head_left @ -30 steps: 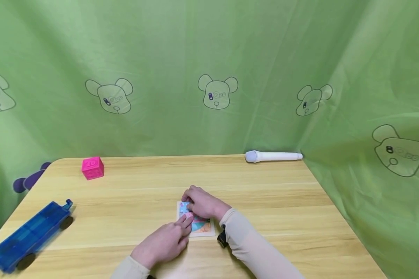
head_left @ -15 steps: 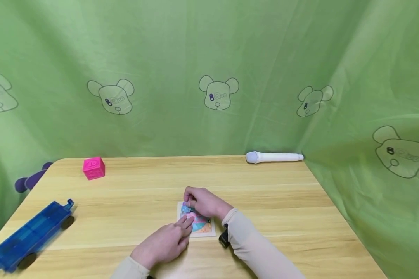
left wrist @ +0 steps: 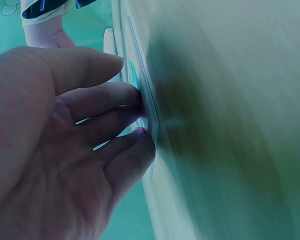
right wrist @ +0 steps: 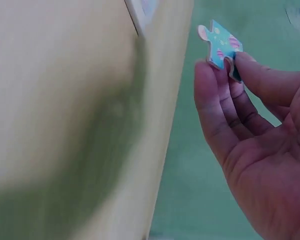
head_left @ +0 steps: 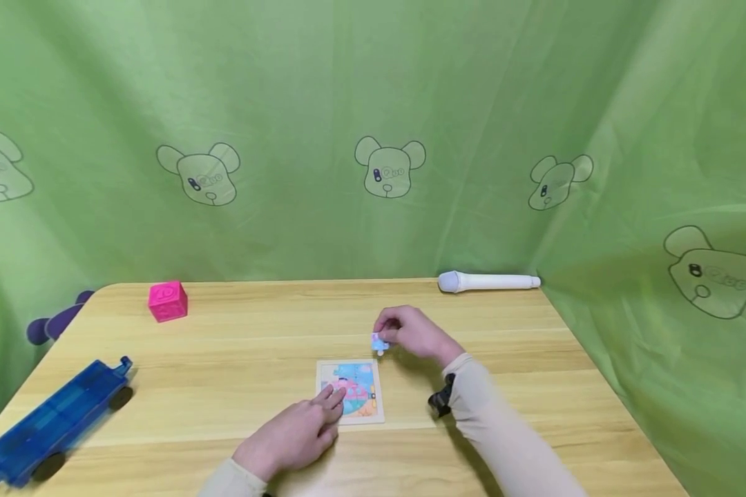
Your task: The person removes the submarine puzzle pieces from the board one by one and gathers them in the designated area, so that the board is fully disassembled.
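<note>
puzzle piece (right wrist: 221, 46) sits pinched in the right hand (head_left: 413, 333), lifted just beyond the puzzle board's (head_left: 376, 414) far right corner; the left hand's (head_left: 292, 433) straight fingers press the board.

The right hand (head_left: 413, 333) is lifting away from the puzzle board (head_left: 349, 391), carrying a blue puzzle piece (head_left: 379, 342) up beyond the board's far right corner.

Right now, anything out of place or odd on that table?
One thing: the small blue jigsaw piece is out of the square picture puzzle board, pinched in the right hand above the wooden table. The left hand presses fingertips on the board. Nothing looks spilled or damaged.
</note>
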Motion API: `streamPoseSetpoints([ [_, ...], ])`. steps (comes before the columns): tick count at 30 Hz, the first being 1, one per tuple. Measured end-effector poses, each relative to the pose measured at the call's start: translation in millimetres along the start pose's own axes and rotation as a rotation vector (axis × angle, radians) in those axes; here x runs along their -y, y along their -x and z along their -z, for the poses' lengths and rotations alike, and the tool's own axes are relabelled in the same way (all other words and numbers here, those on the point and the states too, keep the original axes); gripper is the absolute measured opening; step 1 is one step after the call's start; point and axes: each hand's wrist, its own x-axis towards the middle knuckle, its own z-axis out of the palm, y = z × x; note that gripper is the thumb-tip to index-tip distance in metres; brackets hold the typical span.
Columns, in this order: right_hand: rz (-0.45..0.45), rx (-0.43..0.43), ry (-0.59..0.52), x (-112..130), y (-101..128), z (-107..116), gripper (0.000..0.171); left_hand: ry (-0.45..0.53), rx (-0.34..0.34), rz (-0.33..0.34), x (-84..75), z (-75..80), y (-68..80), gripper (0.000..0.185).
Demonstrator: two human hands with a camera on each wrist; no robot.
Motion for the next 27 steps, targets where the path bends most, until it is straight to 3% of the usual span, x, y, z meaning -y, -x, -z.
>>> streamPoseSetpoints([
  [5, -0.066, -0.013, -0.076, -16.4, 7.2, 27.6, 0.011, 0.010, 0.001, 0.011, 1.2, -1.2, 1.5, 0.042],
  [12, -0.138, -0.050, -0.057, -41.1, 8.8, 50.0, 0.007, 0.009, -0.005, 0.004, 0.9, -1.2, 0.9, 0.042],
  [19, -0.180, -0.054, -0.065, -64.2, 0.9, 47.7, 0.007, 0.006, -0.006, 0.010, -0.5, -0.3, 1.0, 0.042],
  [27, -0.155, -0.068, 0.062, -75.1, -3.1, 41.3, 0.009, 0.012, 0.001, 0.005, -0.5, -0.4, 0.6, 0.042],
])
